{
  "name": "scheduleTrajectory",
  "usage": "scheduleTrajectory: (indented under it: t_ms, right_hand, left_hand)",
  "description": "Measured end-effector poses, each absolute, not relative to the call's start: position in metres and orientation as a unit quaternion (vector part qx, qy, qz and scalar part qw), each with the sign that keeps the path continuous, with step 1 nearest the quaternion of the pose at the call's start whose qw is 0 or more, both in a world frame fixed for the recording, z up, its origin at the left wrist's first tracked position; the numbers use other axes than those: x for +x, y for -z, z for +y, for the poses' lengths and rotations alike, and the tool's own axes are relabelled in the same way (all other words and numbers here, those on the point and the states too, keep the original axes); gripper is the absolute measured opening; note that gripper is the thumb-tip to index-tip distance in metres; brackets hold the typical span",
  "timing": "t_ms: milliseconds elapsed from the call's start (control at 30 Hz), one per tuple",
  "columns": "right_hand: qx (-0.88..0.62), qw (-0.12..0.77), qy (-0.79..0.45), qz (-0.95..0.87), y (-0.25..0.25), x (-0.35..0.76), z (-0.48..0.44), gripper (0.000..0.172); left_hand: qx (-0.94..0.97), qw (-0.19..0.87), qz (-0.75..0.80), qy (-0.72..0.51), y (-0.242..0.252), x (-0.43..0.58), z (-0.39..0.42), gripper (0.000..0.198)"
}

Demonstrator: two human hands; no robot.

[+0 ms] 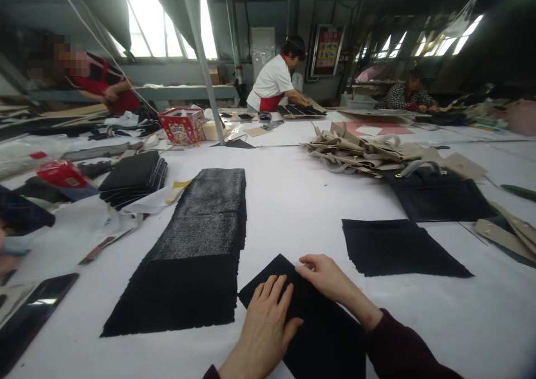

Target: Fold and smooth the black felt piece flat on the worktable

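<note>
A black fabric piece (322, 334) lies at a slant on the white table in front of me. My left hand (266, 326) rests flat on it, fingers stretched out and thumb apart. At its upper right edge, my right hand (324, 276) has its thumb on the fabric and its other fingers curled at the edge, closed on it. Left of my hands is a long overlapping row of black pieces (184, 289), greyish and speckled at its far part. Another black piece (397, 248) lies flat to the right.
A black bag panel with a handle (439, 195) lies right, near a heap of beige pieces (364, 150). Leftward are a dark stack (134, 175), a red patterned box (182, 126) and a phone-like dark slab (37, 317). A pole (203, 61) rises mid-table. Several people work beyond.
</note>
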State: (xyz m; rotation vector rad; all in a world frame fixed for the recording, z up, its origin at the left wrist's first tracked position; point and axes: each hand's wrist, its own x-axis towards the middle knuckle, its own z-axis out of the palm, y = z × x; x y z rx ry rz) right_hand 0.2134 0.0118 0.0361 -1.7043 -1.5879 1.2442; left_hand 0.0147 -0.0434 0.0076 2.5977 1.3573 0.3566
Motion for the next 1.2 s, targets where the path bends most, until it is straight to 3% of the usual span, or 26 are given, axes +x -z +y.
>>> scheduleTrajectory:
  t_ms: [267, 400, 500, 667, 1200]
  right_hand:
    - [-0.663, 0.276, -0.215, -0.662, 0.008, 0.169, -0.003, 0.028]
    - [-0.603, 0.326, -0.023, -0.727, 0.032, 0.166, -0.006, 0.028]
    - [-0.563, 0.329, 0.075, -0.754, 0.039, 0.167, -0.005, 0.028]
    - [-0.545, 0.305, 0.11, -0.773, 0.036, 0.164, -0.006, 0.029]
    - [-0.527, 0.294, 0.091, -0.792, 0.031, 0.161, -0.008, 0.035]
  left_hand:
    - [0.881, 0.127, 0.441, -0.113, -0.027, 0.012, -0.008, 0.017]
    - [0.877, 0.13, 0.443, -0.136, -0.02, 0.009, -0.002, 0.018]
    - [0.864, 0.135, 0.457, -0.162, -0.013, 0.007, 0.001, 0.032]
    - [0.865, 0.111, 0.461, -0.162, -0.007, 0.008, 0.008, 0.052]
    - [0.848, 0.132, 0.483, -0.174, 0.001, 0.009, 0.012, 0.047]
